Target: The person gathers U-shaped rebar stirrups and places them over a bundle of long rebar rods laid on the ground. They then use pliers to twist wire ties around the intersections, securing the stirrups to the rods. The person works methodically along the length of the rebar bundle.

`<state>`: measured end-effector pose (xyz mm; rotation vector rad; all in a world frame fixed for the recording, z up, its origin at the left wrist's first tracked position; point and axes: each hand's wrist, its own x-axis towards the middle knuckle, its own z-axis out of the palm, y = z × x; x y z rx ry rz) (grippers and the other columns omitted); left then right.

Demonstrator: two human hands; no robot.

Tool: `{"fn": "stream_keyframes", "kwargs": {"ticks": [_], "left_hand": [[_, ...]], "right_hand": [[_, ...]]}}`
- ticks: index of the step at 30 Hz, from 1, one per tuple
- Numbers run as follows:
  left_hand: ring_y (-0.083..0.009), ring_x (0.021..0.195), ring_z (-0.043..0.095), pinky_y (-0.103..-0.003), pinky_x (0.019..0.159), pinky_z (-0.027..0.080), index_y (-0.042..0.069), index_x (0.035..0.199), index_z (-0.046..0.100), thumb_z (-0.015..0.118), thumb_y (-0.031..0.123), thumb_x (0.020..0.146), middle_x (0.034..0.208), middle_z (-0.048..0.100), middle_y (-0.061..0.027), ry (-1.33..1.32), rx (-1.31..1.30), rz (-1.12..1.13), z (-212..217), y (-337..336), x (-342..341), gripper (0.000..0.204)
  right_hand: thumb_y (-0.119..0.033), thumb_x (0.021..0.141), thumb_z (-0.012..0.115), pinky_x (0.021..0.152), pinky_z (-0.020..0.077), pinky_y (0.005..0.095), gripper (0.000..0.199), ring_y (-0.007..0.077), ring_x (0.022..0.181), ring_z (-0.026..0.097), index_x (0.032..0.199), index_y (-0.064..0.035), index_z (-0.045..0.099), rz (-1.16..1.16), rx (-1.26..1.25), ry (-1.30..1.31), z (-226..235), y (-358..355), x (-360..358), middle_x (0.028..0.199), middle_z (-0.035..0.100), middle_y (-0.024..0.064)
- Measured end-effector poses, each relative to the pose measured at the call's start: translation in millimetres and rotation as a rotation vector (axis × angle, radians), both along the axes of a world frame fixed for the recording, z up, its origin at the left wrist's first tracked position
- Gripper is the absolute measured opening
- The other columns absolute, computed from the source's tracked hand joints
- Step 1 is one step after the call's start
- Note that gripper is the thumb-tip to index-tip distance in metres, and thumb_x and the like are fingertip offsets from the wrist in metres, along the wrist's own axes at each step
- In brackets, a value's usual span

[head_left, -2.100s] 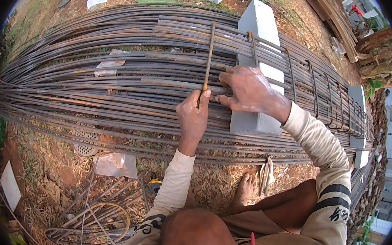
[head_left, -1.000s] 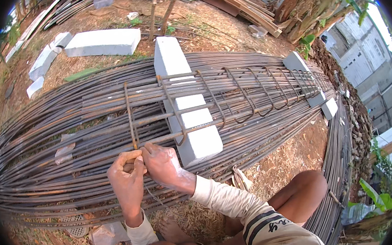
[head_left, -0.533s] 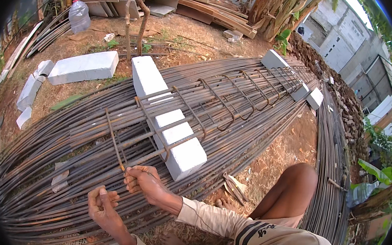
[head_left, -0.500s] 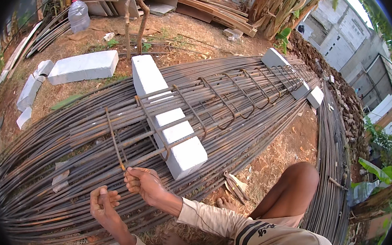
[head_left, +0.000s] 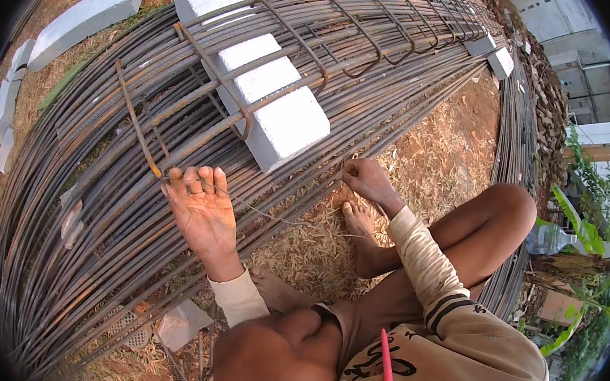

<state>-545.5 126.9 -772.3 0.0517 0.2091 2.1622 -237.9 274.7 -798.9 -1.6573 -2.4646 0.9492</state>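
My left hand (head_left: 203,214) is palm up with curled fingers at the near end of a rusty bent stirrup (head_left: 136,119). A thin tie wire (head_left: 266,215) is pinched at its fingertips and trails right toward my foot. The stirrup crosses long ribbed bars of a rebar cage (head_left: 203,105), propped on white blocks (head_left: 282,119). My right hand (head_left: 369,182) is low beside my foot (head_left: 361,224), its fingers closed; what they hold, if anything, is hidden.
A wide bundle of loose steel bars (head_left: 83,244) lies under the cage. More white blocks (head_left: 91,19) sit on the ground at the far left. Dry grass (head_left: 432,147) lies between the bundle and my knee. A pink pen-like stick (head_left: 387,368) is against my shirt.
My right hand has left the stirrup's end and moved right, down to where pliers lay by my foot. My left hand has come up to the stirrup. The view has tilted down.
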Motion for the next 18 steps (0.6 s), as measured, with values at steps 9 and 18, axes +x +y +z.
{"fn": "stream_keyframes", "kwargs": {"ticks": [9,18], "left_hand": [[-0.0023,0.049,0.040,-0.021,0.049,0.037,0.004,0.105,0.069,0.063,0.029,0.105,0.066,0.049,0.0084,0.154,-0.532,0.176,24.6,-9.2,-13.2,0.026],[-0.0019,0.049,0.042,-0.021,0.045,0.034,-0.003,0.114,0.070,0.057,0.029,0.107,0.061,0.048,0.0062,0.446,-0.840,0.196,40.9,-19.5,-14.1,0.036]], "right_hand": [[-0.004,0.084,0.069,0.088,0.0501,0.0530,0.034,0.0461,0.103,0.060,0.115,-0.0051,0.056,-0.181,0.181,-0.166,-85.1,-43.6,86.4,0.110,0.060,0.0229],[-0.005,0.085,0.068,0.060,0.0513,0.0335,0.018,0.0208,0.062,0.060,0.100,-0.0040,0.059,-0.291,-0.304,0.120,60.0,-71.6,35.4,0.078,0.060,0.0065]]}}
